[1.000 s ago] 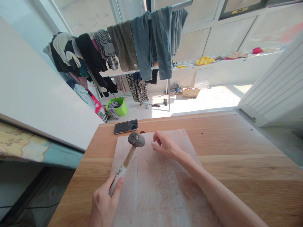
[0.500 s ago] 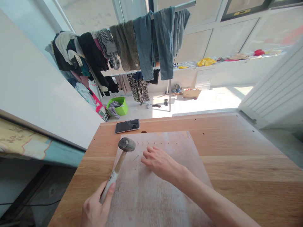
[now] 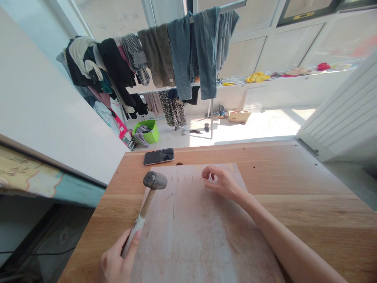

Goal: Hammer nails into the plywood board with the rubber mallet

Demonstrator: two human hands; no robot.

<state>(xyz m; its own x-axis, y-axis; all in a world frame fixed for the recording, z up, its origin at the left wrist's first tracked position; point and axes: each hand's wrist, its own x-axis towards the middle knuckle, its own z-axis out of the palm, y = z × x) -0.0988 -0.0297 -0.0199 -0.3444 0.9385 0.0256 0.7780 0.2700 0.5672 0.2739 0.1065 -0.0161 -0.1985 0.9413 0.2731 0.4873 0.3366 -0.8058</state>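
My left hand (image 3: 119, 251) is wrapped round the pale handle of a mallet (image 3: 155, 180), whose dark head is raised over the board's left side. A worn board (image 3: 188, 236) lies flat on the wooden table. Several small nails (image 3: 185, 177) stand in a row near its far edge. My right hand (image 3: 220, 181) is closed in a pinch at the right end of this row, fingertips close to the board. Whatever is between those fingertips is too small to make out. One loose nail (image 3: 173, 211) and another thin nail (image 3: 169, 196) lie nearer me.
A phone (image 3: 159, 156) lies on the wooden table (image 3: 294, 212) beyond the board. Past the table, clothes hang on a drying rack (image 3: 211, 125) above a green basket (image 3: 150, 131). A cardboard box (image 3: 239, 116) sits on the floor. A white panel (image 3: 59, 94) borders the table's left.
My right hand has moved right and away from me, from beside the loose nails to the row's right end. The mallet has shifted slightly left, still in my left hand.
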